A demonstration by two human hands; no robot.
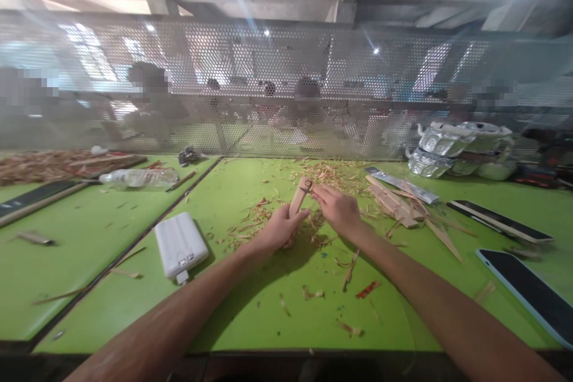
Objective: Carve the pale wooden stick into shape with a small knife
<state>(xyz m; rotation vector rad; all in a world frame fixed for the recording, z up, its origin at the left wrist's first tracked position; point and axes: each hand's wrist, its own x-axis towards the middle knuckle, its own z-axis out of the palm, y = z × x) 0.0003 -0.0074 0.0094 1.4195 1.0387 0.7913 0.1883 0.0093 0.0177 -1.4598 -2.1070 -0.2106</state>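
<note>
Steadying a wooden stick (301,194) at frame centre, the left hand (281,228) grips it; the right hand (339,210) pinches a small tool (308,187) against its tip.

Legible text, labels, brands, numbers, signs: none. The white ribbed plastic power bank (180,246), the clear plastic bottle (139,177) lying on its side and the dark flat phone with pale blue edge (528,292) show no readable marking; any print is too blurred.
</note>
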